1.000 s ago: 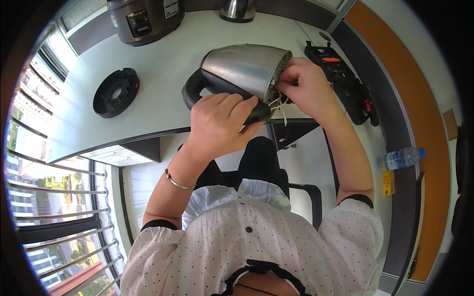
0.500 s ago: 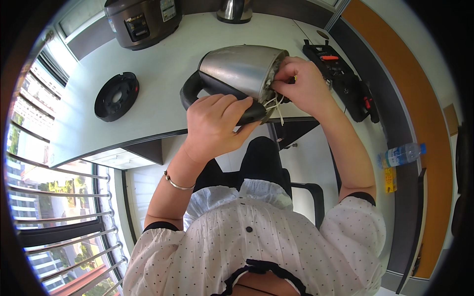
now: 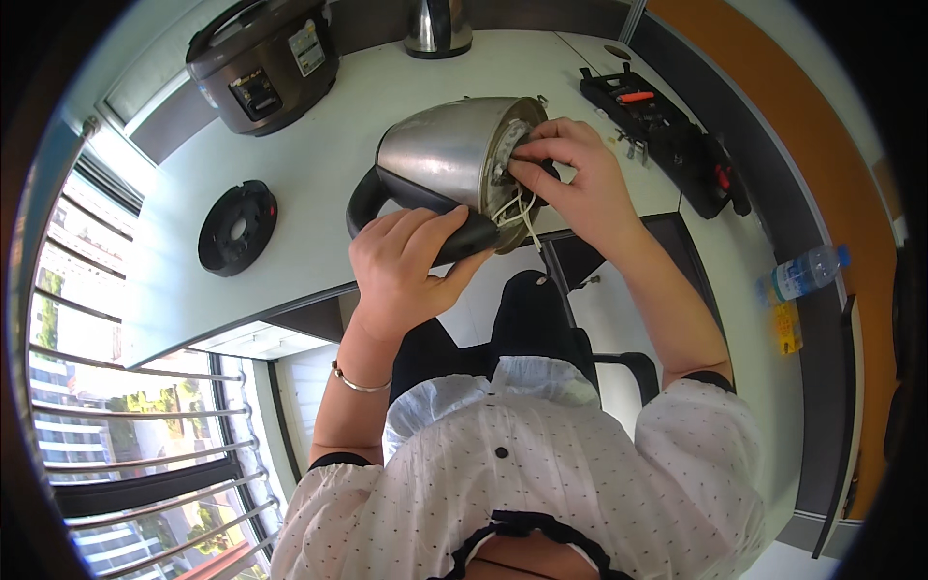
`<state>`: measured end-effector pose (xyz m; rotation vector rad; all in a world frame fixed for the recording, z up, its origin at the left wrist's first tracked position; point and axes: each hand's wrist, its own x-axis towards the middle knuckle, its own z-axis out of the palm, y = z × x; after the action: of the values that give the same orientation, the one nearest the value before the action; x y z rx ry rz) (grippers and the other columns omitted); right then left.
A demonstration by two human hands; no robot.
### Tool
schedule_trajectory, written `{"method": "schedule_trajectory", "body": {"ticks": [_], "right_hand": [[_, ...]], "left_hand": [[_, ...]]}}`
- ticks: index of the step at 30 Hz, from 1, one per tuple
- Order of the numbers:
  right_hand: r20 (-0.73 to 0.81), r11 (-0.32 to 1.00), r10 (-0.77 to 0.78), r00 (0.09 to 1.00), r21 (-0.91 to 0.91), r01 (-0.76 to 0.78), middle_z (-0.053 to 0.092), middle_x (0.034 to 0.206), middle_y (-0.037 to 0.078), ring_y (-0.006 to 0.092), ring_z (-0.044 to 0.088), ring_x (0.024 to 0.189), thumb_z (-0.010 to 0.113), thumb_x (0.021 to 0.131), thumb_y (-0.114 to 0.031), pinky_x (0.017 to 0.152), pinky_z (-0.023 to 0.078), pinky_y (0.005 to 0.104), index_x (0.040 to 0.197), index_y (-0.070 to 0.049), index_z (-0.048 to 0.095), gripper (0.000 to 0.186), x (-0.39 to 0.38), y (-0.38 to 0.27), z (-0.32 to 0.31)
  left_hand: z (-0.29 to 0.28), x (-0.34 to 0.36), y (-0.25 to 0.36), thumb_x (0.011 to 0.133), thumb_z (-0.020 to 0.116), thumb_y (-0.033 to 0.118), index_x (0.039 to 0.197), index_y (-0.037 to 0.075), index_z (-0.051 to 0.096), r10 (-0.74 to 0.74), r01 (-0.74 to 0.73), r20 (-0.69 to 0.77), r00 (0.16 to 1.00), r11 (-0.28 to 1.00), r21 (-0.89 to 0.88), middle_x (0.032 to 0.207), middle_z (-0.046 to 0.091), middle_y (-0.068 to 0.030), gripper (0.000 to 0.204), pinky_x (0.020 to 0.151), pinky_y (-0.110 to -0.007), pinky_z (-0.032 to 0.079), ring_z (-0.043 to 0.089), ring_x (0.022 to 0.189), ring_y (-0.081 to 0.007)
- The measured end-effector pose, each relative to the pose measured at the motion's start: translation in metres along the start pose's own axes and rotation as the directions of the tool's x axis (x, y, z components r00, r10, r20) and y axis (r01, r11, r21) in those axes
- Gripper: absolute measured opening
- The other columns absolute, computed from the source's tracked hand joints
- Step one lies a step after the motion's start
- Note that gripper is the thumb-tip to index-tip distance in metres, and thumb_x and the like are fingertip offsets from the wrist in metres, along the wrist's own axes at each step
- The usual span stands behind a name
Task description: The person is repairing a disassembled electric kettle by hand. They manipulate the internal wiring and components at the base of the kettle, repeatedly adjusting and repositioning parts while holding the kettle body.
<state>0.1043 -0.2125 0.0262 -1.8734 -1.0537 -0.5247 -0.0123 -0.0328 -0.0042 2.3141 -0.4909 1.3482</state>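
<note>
A stainless steel electric kettle [image 3: 440,145] lies on its side at the table's front edge, its opened underside facing right. White wires [image 3: 512,205] hang out of that underside. My left hand [image 3: 401,261] is closed around the lower end of the kettle's black handle [image 3: 365,201]. At the exposed bottom, my right hand [image 3: 580,179] has thumb and fingers pinched together; a small dark part shows by them, but what they grip is hidden. Apart from the kettle, to the left, a round black plastic base cover [image 3: 238,228] rests on the table.
A black tool case [image 3: 657,135] lies open at the right, with small metal pieces [image 3: 633,147] beside it. Behind stand a rice cooker [image 3: 261,72] and another steel kettle [image 3: 438,27]. A plastic bottle [image 3: 804,275] and a yellow package [image 3: 787,327] are at far right.
The whole view has shifted slightly. My left hand keeps its hold on the handle, while my right fingers stay at the kettle's underside in a slightly different pose.
</note>
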Motion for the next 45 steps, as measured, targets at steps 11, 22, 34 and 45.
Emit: {"method": "schedule_trajectory", "body": {"ticks": [11,22,34,45], "right_hand": [[-0.23,0.938,0.244,0.942,-0.188,-0.29,0.064,0.082,0.011,0.0238,0.06,0.08,0.067,0.085,-0.038,0.072,0.047,0.0346,0.091,0.002,0.068,0.041,-0.016,0.003,-0.009],[0.262,0.425,0.498,0.827,0.757,-0.496,0.066,0.078,0.003,0.0081,0.06,0.069,0.078,0.078,-0.02,0.059,0.044,0.0203,0.102,0.003,0.064,0.036,-0.037,0.017,0.016],[0.21,0.773,0.1,0.973,0.599,-0.209,0.065,0.103,0.002,0.0071,0.055,0.079,0.082,0.068,-0.004,0.067,0.046,0.0214,0.112,-0.003,0.065,0.048,-0.011,0.055,0.003],[0.295,0.933,-0.205,0.933,0.348,0.095,0.063,0.105,0.009,0.0185,0.062,0.092,0.079,0.067,-0.002,0.076,0.051,0.0291,0.113,-0.003,0.064,0.049,0.022,0.028,-0.016]], "left_hand": [[-0.003,-0.002,-0.004,0.052,0.088,0.01,0.085,-0.002,0.068,0.003,-0.004,-0.015,1.0,0.999,-0.044,0.069,0.066,-0.0114,0.041,0.056,-0.028,0.05,0.063,0.059,-0.0221],[-0.008,-0.003,-0.006,0.052,0.088,0.007,0.088,-0.002,0.068,-0.084,0.084,0.0,0.996,0.994,-0.077,0.073,0.067,-0.0106,0.042,0.06,-0.027,0.05,0.065,0.064,-0.0202],[-0.02,-0.004,-0.021,0.047,0.089,0.007,0.086,-0.002,0.067,-0.004,0.018,0.089,0.996,0.987,-0.163,0.073,0.067,-0.0122,0.045,0.059,-0.027,0.05,0.064,0.063,-0.0216],[-0.015,-0.006,-0.028,0.05,0.089,0.012,0.084,0.004,0.067,-0.011,0.008,-0.012,1.0,0.978,-0.21,0.065,0.063,-0.008,0.04,0.05,-0.026,0.045,0.059,0.053,-0.0189]]}}
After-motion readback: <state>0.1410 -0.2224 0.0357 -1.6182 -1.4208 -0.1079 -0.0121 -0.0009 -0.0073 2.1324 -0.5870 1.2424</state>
